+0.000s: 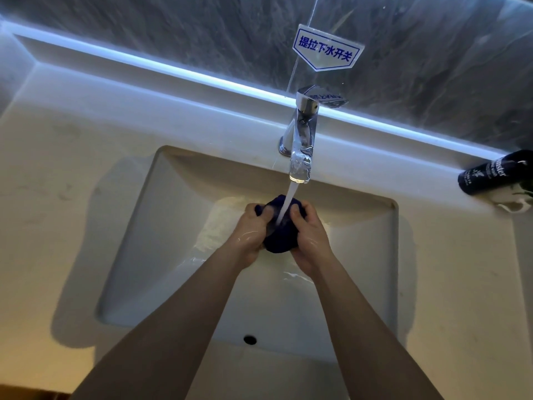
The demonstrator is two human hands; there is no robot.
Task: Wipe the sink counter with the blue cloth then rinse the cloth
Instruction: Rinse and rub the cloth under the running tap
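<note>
Overflow hole (249, 339): set in the near wall of the sink basin (161, 232), on the person's side of both hands, between the forearms.

Left hand (250, 233) and right hand (312, 241): both over the basin, fingers curled round the blue cloth (281, 239), one hand on each side. The cloth is bunched into a dark wad between the palms.

Water stream (286, 204): falls onto the top of the cloth, between the two thumbs.

Faucet (302, 134): chrome, just beyond the hands, spout above the cloth.

Counter (57, 183): pale, extends left and right of the hands.

Black bottle (490, 174): on the counter, well to the right of the right hand.

Blue-lettered sign (327, 49): beyond the faucet, farthest from the hands
</note>
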